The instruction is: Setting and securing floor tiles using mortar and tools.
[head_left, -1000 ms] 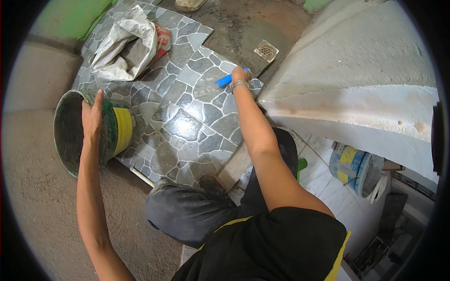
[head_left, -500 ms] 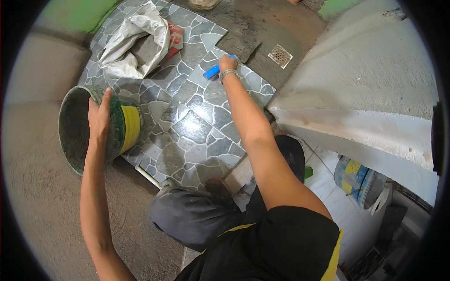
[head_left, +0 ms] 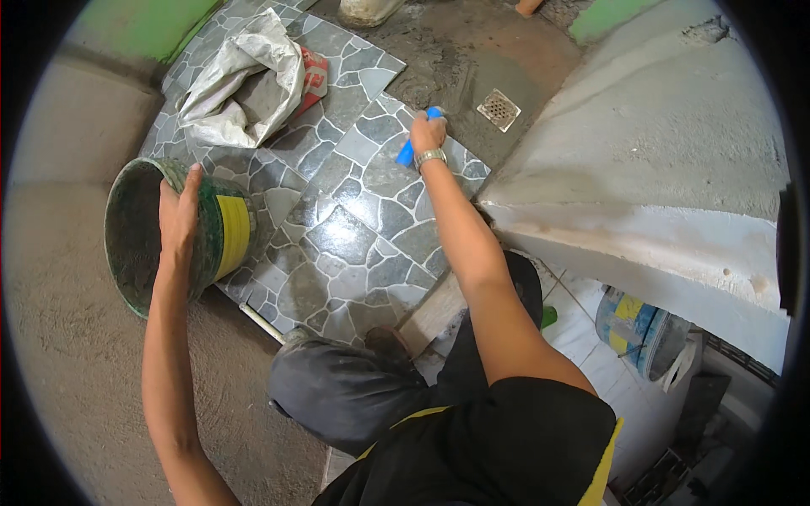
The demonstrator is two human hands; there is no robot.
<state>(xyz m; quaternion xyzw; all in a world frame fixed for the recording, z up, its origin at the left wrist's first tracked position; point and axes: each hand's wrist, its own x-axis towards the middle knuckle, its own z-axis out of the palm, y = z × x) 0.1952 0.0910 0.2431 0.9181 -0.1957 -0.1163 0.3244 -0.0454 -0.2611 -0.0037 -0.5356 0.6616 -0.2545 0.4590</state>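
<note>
At the left, a dark green bucket (head_left: 207,223) with a yellow patch leans over, its mouth facing left. My left hand (head_left: 179,207) is closed on its rim, thumb and fingers over the edge. Ahead and to the right, my right hand (head_left: 428,133) wraps round a short blue bar-shaped tool (head_left: 406,153) held over the stone-patterned floor tiles (head_left: 388,173). Both ends of the tool stick out of the fist; whatever joins its middle is hidden. The wet grey mortar bed (head_left: 447,72) begins just beyond this hand.
An open white sack (head_left: 245,84) of grey powder stands on the tiles at the far left. A square floor drain (head_left: 499,110) is set in the mortar. Along the right runs a low plastered wall (head_left: 641,160). Another bucket (head_left: 629,325) lies on its side at the lower right.
My right hand has moved slightly right and nearer, and the blue tool has turned steeper. The left hand and its bucket have hardly moved.
</note>
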